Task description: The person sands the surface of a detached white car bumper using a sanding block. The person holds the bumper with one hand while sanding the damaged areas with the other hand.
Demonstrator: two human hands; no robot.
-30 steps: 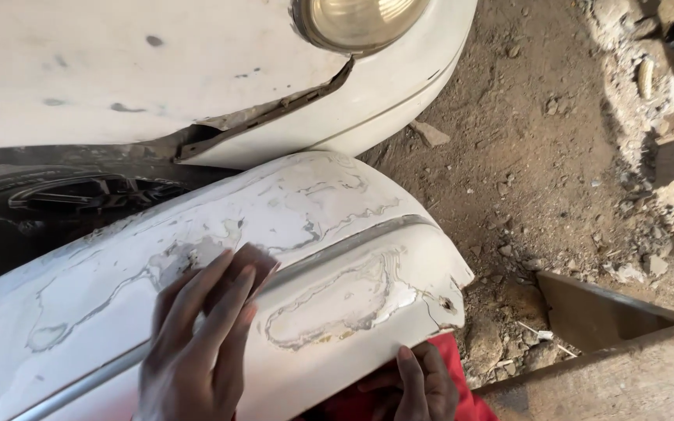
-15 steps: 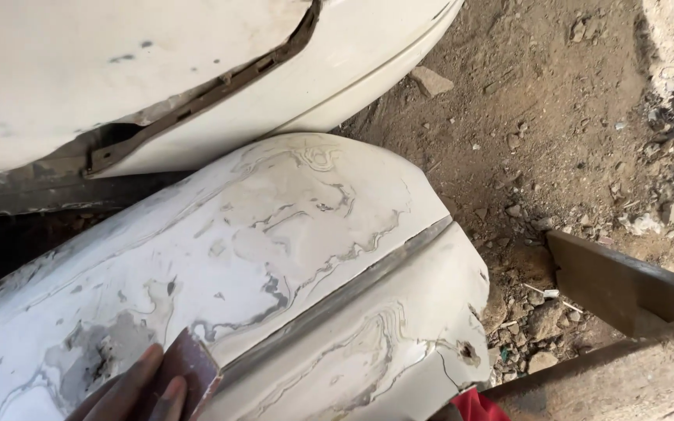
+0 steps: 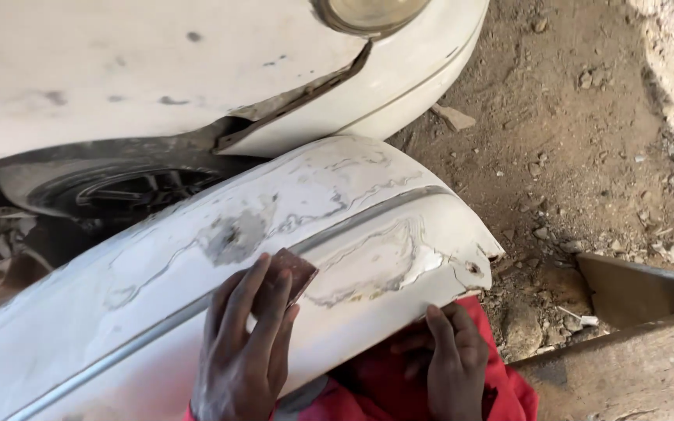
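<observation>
Pressing flat on a detached white bumper panel (image 3: 196,312), the left hand (image 3: 243,359) lies palm down with fingers stretched out together, pinning a small brown piece of sandpaper (image 3: 294,271) against the panel's surface. Sandpaper: shows only at its far corner, past the fingertips, just below the panel's grey trim groove.

Right hand (image 3: 450,362): at the panel's near lower edge, fingers curled up against and under that edge, close to the cracked corner; whether it clamps the edge or merely props it cannot be told. Red cloth (image 3: 501,390): directly beneath and around the right hand, under the panel's near end.

Bumper panel: lies slantwise across the view, from lower left to its broken end at right centre. Surface carries rubbed patches, a grey bare spot just beyond the sandpaper, and irregular outlines of worn paint.

Wooden beam (image 3: 633,366): right of the right hand, apart from the panel.

Wheel (image 3: 118,195): dark, partly seen in the arch behind the panel.

White car body (image 3: 157,70): farthest, with chipped paint and a round headlamp (image 3: 368,12) at the top edge.

Dirt ground (image 3: 571,117): right side, strewn with stones and rubble.
</observation>
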